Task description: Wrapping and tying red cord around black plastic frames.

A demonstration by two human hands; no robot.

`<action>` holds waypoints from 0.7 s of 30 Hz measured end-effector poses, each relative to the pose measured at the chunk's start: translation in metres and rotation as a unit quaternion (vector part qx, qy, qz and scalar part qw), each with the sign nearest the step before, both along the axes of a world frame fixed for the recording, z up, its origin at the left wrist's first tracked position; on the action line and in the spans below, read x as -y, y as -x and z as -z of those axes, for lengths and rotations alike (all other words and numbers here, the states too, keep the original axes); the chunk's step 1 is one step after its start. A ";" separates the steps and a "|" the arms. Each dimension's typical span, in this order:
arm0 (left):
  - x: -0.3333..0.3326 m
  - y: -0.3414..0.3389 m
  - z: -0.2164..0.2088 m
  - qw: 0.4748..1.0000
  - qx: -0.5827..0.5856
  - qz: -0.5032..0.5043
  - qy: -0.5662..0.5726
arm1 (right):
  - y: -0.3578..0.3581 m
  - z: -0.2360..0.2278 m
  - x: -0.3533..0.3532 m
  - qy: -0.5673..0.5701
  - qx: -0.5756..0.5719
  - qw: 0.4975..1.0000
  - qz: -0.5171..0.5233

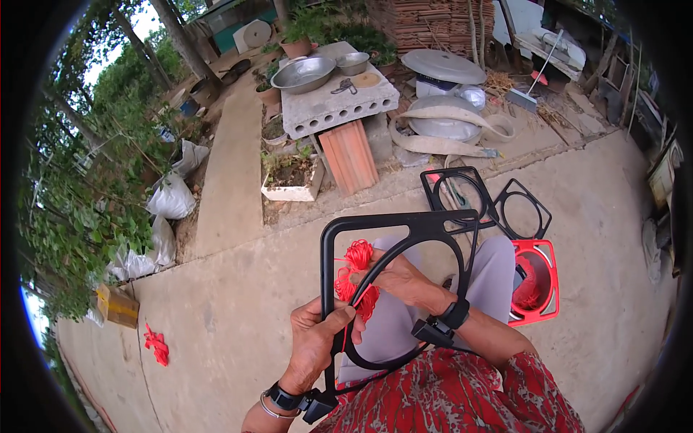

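Note:
A black plastic frame (375, 219), square outside with a round ring inside, rests over my lap. My left hand (315, 340) is closed on its left side, thumb pressed near where the ring meets the side bar. Inside the frame, a bundle of red cord (359, 254) hangs in loops, and my right hand (401, 280) is closed around it. My right wrist passes through or behind the ring; which one I cannot tell. A strand of cord runs down by my left thumb. Part of my right fingers is hidden by the cord and the ring.
Two similar black frames (521, 209) (456, 173) lie ahead right, above a red square-rimmed container (552, 278) holding red mesh. A concrete slab (346, 112) bears metal basins (303, 74) and scissors (345, 86). At left are white sacks (172, 196), a cardboard box (118, 306) and red cloth-like material (157, 345).

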State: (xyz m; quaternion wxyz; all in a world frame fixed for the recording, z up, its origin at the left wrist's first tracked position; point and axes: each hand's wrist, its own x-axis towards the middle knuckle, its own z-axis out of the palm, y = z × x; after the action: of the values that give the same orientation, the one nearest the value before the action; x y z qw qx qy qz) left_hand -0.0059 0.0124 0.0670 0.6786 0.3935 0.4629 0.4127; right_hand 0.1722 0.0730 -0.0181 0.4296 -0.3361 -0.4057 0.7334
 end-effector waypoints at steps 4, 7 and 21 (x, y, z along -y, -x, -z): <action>-0.003 0.003 0.006 1.000 -0.018 -0.019 0.006 | 0.023 -0.012 -0.013 0.077 -0.155 0.984 0.043; -0.005 0.005 0.009 0.999 -0.015 -0.028 0.014 | 0.032 -0.009 -0.014 0.090 -0.210 0.972 0.063; -0.013 0.009 0.017 0.998 0.002 -0.041 0.040 | 0.026 0.000 0.007 0.036 -0.403 0.914 -0.021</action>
State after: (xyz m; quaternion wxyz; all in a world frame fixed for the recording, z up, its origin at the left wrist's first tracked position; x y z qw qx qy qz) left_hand -0.0145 0.0259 0.0496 0.6769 0.3460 0.4938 0.4223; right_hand 0.1465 0.0659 -0.0182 0.5291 -0.0187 -0.1785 0.8294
